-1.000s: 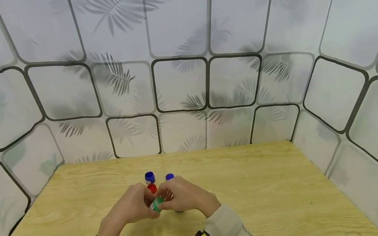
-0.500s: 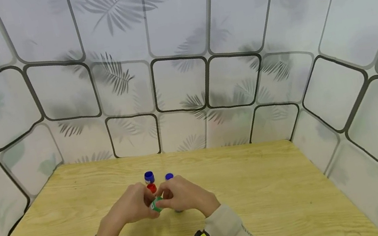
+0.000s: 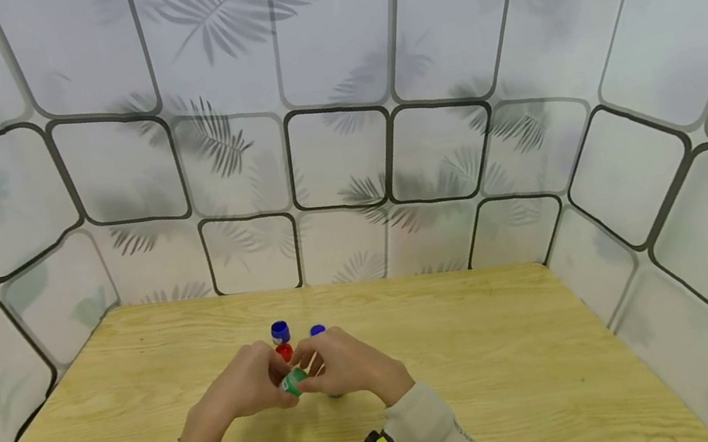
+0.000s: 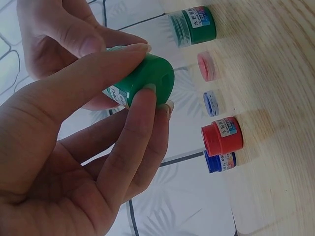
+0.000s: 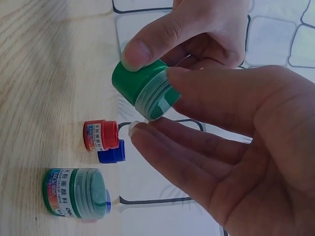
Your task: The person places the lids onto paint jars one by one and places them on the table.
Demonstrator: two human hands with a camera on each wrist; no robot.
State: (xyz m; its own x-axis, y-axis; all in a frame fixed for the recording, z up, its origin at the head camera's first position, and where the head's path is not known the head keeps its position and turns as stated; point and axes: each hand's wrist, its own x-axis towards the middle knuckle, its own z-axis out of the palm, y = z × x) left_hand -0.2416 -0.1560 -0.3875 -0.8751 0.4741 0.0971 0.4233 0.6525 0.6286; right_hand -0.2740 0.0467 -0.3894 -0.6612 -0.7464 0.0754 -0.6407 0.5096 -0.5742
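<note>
A small green paint jar [image 3: 294, 382] with a clear ribbed screw lid [image 5: 153, 97] is held above the table, tilted. My left hand [image 3: 251, 385] grips its green body between thumb and fingers, the base facing the left wrist camera [image 4: 165, 81]. At the lid is my right hand [image 3: 348, 364], thumb on one side and fingertips at the opposite rim. Beyond the hands stand a lidless red paint jar [image 4: 224, 136] and a lidless blue paint jar [image 4: 221, 162]. Two loose lids lie nearby, one reddish [image 4: 206, 66] and one blue [image 4: 211, 103].
A second green paint jar [image 5: 64, 191], its lid on, stands on the table near my right hand, mostly hidden in the head view. The wood-grain table [image 3: 493, 362] ends at a patterned curtain-like backdrop [image 3: 343, 160] behind and on both sides.
My right thumb slid forward over the lid half a second ago and has since drawn back, with the fingers spread slightly wider. The left hand keeps its grip in nearly the same place.
</note>
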